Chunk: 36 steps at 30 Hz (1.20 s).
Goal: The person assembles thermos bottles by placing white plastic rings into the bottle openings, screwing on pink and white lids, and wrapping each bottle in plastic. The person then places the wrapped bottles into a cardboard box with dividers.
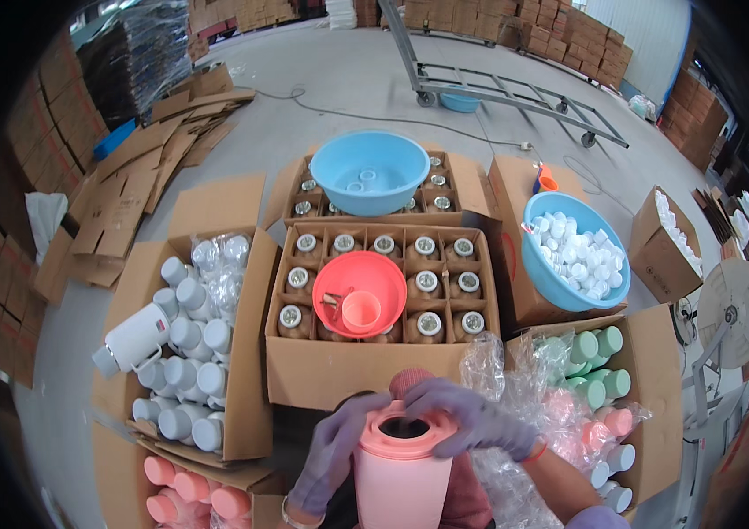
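A pink flask body (398, 476) with an open dark mouth stands upright close below me. My left hand (337, 450), in a purple glove, grips its side near the top. My right hand (467, 418), also gloved, lies over the rim of the pink collar, fingers curled on it. Just beyond stands an open cardboard box (304, 370) with a grid of silver-topped glass liners (428, 324). A red bowl (359, 292) holding a small pink funnel rests on those liners.
A box of white flask shells (182, 344) is at my left, pink shells (182, 487) below it. A bag of green, pink and white shells (593, 388) is at my right. A blue basin of white caps (575, 254) and an empty blue basin (369, 173) lie farther back.
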Available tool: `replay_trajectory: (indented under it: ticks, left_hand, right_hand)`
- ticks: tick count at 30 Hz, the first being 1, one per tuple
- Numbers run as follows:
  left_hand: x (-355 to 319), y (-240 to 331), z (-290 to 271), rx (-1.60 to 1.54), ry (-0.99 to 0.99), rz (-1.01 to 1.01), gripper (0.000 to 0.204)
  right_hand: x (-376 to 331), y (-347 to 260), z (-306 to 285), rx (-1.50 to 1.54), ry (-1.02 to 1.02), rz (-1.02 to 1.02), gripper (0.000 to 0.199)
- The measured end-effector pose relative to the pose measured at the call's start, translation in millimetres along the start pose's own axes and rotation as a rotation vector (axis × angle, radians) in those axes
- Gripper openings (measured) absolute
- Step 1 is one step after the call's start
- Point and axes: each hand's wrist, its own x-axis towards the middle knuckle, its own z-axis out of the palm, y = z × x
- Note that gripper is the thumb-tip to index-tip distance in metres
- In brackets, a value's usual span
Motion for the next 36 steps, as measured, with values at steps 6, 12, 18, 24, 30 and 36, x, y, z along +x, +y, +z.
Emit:
replay_trajectory:
  ticks: [6,12,18,24,30,36]
  left_hand:
    - [9.9,13.0,2.9,0.018,0.011,-0.014,0.041]
    - [-15.2,-26.7,-28.2,-0.571,0.065,-0.007,0.049]
    - [-26.5,-31.9,-45.1,-0.478,0.069,-0.034,0.054]
    - [44.2,-2.0,-8.5,-0.067,-0.299,0.061,0.053]
    - [107.5,-24.2,27.1,-0.375,0.083,-0.181,0.03]
    - [124.0,-55.2,52.7,-0.196,0.462,-0.012,0.025]
  right_hand:
    - [17.9,-57.2,11.5,0.108,-0.149,-0.027,0.058]
    - [-11.0,-17.1,-15.1,-0.021,0.063,0.254,0.055]
    - [-33.8,17.0,-20.4,-0.326,0.205,0.324,0.051]
    - [2.0,-5.7,41.8,0.252,0.268,0.1,0.035]
    - [68.9,16.5,16.1,-0.33,0.682,-0.021,0.039]
    - [65.5,99.4,-1.4,-0.665,0.103,0.149,0.05]
